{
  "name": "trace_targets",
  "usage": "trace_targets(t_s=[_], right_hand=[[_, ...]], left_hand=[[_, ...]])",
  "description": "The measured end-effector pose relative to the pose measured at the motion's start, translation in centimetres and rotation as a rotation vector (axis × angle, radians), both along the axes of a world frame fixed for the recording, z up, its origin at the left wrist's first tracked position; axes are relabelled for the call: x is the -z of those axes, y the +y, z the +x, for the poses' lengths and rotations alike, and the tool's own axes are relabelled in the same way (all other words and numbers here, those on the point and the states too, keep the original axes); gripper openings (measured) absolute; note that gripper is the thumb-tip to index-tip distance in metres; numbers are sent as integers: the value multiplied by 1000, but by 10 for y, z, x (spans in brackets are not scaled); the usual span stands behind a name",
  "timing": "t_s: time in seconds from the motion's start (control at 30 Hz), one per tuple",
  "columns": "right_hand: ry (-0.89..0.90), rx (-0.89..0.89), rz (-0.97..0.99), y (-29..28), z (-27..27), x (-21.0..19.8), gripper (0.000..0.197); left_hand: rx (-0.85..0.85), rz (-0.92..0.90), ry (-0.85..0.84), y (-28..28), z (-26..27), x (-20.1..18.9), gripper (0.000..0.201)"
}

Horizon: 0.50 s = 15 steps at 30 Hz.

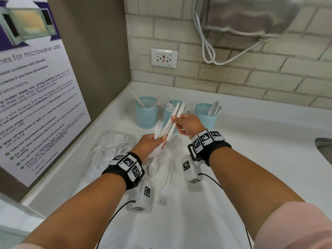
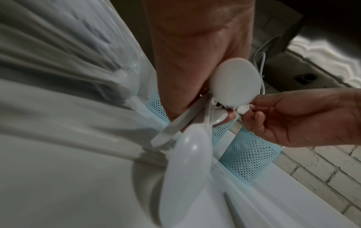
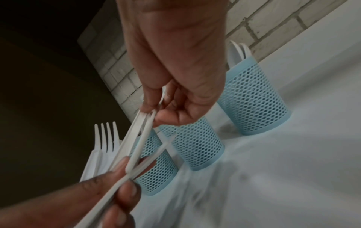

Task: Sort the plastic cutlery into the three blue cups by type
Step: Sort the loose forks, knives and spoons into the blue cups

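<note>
Three blue mesh cups stand at the back of the white counter: the left cup [image 1: 146,114] has knives, the middle cup [image 1: 168,117] forks, the right cup [image 1: 206,115] spoons. My left hand [image 1: 158,139] grips a mixed bundle of white cutlery [image 1: 159,130], with fork tines [image 3: 106,138] pointing up and a spoon bowl [image 2: 236,83] sticking out below. My right hand [image 1: 177,121] pinches two knives [image 1: 177,114] by their middle, just above the bundle and in front of the middle cup. The knives [image 3: 136,138] still cross the left hand's fingers [image 3: 121,189].
A loose spoon [image 1: 153,168] and a fork [image 1: 166,187] lie on the counter [image 1: 251,159] between my forearms. A clear plastic bag [image 1: 107,150] with more cutlery sits at the left, by the wall poster. A sink edge [image 1: 323,146] shows at the far right.
</note>
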State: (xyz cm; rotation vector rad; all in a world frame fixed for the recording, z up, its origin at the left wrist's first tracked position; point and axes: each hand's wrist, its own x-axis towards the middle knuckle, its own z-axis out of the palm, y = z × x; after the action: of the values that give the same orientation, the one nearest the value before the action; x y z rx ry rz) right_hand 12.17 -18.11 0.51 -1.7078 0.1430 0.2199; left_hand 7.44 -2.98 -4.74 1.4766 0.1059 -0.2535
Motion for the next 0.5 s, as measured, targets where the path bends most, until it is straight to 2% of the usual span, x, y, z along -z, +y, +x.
trace_targets(t_s=[0.1,0.2,0.33,0.5], right_hand=[[-98,72,55,6,1,1,11],[-106,64,57,9,6,-2,13],[-80,7,1,12,15,-2,10],[-66,-158,-39,19,24,-17,10]], left_hand=[[-2,4,5,3,0,0,12],[3,-4,18,7,0,-1,13],[-5,-3,23,13,0,-3,12],[-54,-7,45,19,-1,-7,15]])
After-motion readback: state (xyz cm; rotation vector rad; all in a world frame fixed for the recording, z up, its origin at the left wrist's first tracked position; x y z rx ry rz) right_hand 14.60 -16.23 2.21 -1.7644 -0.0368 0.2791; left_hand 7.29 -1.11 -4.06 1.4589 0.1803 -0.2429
